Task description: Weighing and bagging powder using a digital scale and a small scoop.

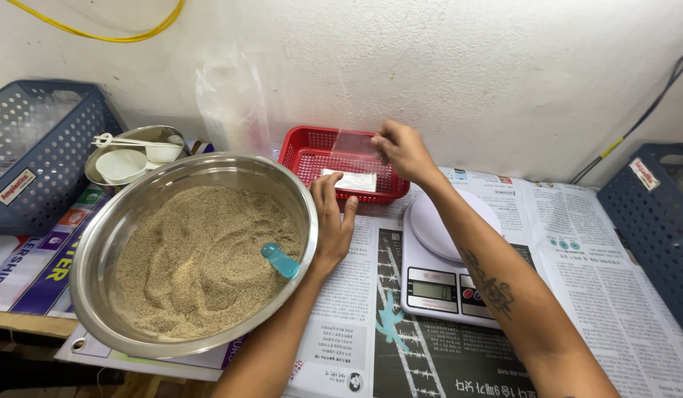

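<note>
My right hand [404, 151] pinches a small clear plastic bag [354, 143] over the red basket [301, 147] at the back of the table. Another flat clear bag [350, 180] lies inside that basket. My left hand [331, 219] rests flat on the newspaper, fingers apart, touching the rim of a large steel bowl [135, 210] and the basket's front edge. The bowl holds brownish grain [198, 258] with a blue scoop [280, 260] stuck in it.
A white kitchen scale [445, 265] sits under my right forearm. Blue perforated crates stand at far left [32, 155] and far right [655, 221]. A small steel bowl with white spoons [131, 158] is behind the big bowl. Newspaper [592, 250] covers the table.
</note>
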